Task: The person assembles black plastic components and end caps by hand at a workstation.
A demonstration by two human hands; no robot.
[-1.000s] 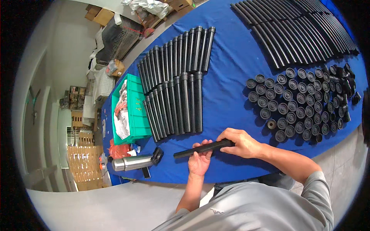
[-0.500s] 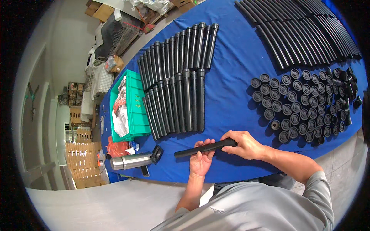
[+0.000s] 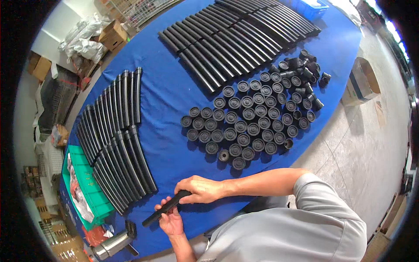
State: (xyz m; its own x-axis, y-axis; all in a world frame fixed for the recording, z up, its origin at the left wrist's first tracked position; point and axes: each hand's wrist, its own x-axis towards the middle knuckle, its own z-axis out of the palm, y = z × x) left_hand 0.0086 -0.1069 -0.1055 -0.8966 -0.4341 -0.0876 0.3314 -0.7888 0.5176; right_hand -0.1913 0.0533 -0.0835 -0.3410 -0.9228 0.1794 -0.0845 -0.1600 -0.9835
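A black tube (image 3: 153,217) lies slantwise across my two hands, over the near edge of the blue cloth. My left hand (image 3: 171,222) has its fingers curled around the tube's middle from below. On the tube's upper right end my right hand (image 3: 200,188) is closed, covering that end; whether a cap sits there is hidden. To the left of my hands, two rows of black capped tubes (image 3: 124,163) rest side by side. Many round black caps (image 3: 248,114), mostly standing upright, are spread beyond my right forearm.
Long black tubes (image 3: 222,52) lie in rows at the far side of the blue table (image 3: 161,91). A green crate (image 3: 94,196) with crumpled packing stands at the left, near a steel flask (image 3: 111,245). A cardboard box (image 3: 361,81) stands on the floor at right.
The view has turned rightward, so the table, tubes and crate appear shifted left. Both hands still hold the same tube, which now slants more steeply in the picture.
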